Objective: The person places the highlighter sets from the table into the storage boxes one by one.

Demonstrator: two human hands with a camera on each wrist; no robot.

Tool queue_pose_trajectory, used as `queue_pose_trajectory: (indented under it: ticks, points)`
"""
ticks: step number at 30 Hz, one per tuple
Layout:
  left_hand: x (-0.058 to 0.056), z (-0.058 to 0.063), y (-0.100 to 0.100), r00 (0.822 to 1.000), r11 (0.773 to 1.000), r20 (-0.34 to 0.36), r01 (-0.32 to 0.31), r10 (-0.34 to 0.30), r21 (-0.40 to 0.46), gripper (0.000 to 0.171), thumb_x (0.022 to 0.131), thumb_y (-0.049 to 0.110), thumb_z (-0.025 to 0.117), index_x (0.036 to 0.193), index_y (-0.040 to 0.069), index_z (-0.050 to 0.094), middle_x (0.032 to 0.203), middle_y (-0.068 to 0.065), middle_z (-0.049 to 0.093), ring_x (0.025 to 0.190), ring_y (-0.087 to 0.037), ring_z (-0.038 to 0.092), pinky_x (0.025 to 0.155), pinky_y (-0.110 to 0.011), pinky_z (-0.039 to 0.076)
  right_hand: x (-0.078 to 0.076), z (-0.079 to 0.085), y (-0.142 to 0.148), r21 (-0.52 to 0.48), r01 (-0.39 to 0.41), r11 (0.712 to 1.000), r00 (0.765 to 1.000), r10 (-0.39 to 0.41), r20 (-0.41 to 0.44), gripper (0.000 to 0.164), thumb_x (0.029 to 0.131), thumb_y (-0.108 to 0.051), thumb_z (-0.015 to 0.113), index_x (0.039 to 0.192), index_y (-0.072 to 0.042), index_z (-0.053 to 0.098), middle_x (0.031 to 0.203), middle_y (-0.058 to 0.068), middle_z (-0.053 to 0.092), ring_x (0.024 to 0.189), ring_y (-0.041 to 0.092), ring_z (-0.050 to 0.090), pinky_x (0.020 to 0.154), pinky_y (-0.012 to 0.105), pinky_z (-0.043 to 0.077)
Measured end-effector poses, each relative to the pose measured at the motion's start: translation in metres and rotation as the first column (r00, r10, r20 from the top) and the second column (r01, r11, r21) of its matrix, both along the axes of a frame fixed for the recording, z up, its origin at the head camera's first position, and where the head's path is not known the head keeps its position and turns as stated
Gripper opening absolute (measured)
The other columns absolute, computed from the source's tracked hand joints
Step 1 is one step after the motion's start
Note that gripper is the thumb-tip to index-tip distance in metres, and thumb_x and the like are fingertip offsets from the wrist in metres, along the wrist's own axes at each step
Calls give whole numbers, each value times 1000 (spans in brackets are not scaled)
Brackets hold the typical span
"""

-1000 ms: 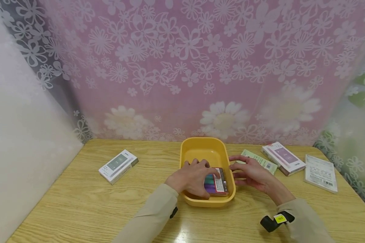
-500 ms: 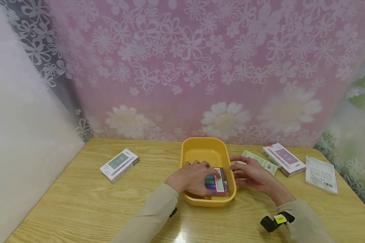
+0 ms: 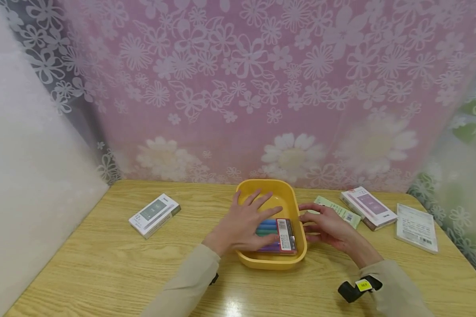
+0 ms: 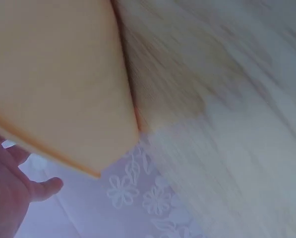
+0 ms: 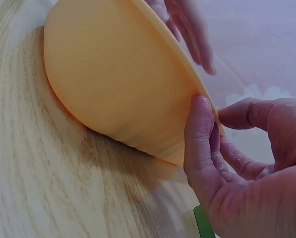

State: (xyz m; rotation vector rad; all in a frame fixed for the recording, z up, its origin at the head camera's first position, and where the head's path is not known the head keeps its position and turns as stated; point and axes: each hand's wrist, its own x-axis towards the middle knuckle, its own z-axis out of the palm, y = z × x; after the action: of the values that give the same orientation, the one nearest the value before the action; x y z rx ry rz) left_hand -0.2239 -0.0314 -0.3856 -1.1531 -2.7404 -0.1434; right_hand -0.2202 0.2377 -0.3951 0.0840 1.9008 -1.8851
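Observation:
A yellow plastic bin (image 3: 266, 265) stands on the wooden table. A clear pack of colored pens (image 3: 273, 232), with blue, green and purple barrels and a white label, lies flat in its near half. Over the bin's left rim reaches my left hand (image 3: 241, 225), fingers straight and spread, overlapping the pack's left part. In the left wrist view, part of that hand (image 4: 11, 191) shows past the rim. My right hand (image 3: 328, 226) pinches the right rim; the right wrist view shows fingertips (image 5: 200, 106) on both sides of the edge.
Left of the bin lies a white box with a green panel (image 3: 154, 215). Right of it are a pale green packet (image 3: 339, 210), a white box with a purple panel (image 3: 369, 207) and a white pack with printed text (image 3: 416, 227). A pink floral curtain (image 3: 222, 88) hangs behind.
My left hand has lifted off the pen pack and drawn back left, its fingers spreading, so more of the pens show. The right hand stays at the bin's rim.

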Motion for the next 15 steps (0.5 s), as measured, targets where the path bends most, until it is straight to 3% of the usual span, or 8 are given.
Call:
queue_pose_trajectory:
  ticks: [6,15]
  points:
    - [4,-2,-16,998,998,-55,-23,26,58,75,94,76,39,160,43,29,172,-2,21,157,-38,22,115,-77,20,1,1,1,-25,4,1000,1000,-4,-3,42,100,-19,62,138,-7,48,99,2,71,84,15,72,71,30,63]
    - [8,-3,-38,992,989,-33,-118,121,86,81,91,76,42,162,42,23,174,-4,11,159,-40,13,112,-82,15,1,0,1,-36,8,999,1000,-8,2,46,101,-19,61,142,-6,44,101,2,72,84,14,72,71,29,63]
